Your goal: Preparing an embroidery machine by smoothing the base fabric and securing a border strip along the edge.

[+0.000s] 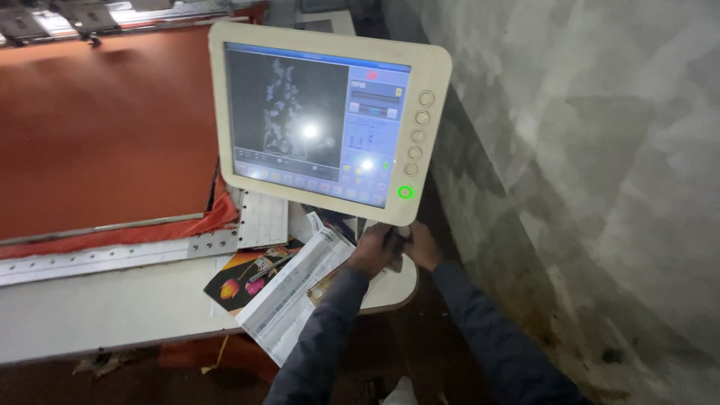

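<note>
Both my hands meet just under the lower right corner of a cream control panel (420, 67) with a lit screen (289, 112). My left hand (373, 251) is curled over a small dark object (396, 237) that is mostly hidden. My right hand (424, 246) closes on the same dark thing from the right. What the object is cannot be made out. Both forearms wear dark blue sleeves. A green ring button (405, 192) glows on the panel directly above my hands.
Orange-red fabric (105, 127) is stretched in a frame on the left, edged by a metal rail (112, 259). Printed papers (292, 292) and a dark flowered card (236, 285) lie on the white tabletop (90, 311). A grey concrete wall (585, 165) rises at the right.
</note>
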